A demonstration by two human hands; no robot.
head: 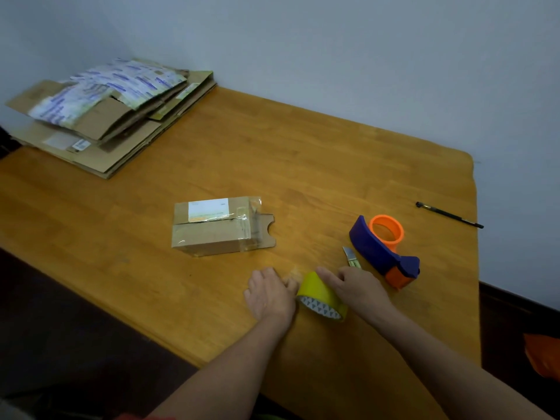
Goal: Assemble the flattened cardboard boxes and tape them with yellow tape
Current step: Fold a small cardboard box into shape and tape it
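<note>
Head view: knife (351,256) lies between yellow tape (318,288), dispenser (382,249).

Left hand (270,294) beside curled right hand (359,287)

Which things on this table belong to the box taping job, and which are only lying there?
For the job: yellow tape roll, held by the right hand, left hand against it; stack of flattened boxes; small brown box.
Lying about: purple and orange tape dispenser, small knife, black pen, all untouched.
</note>
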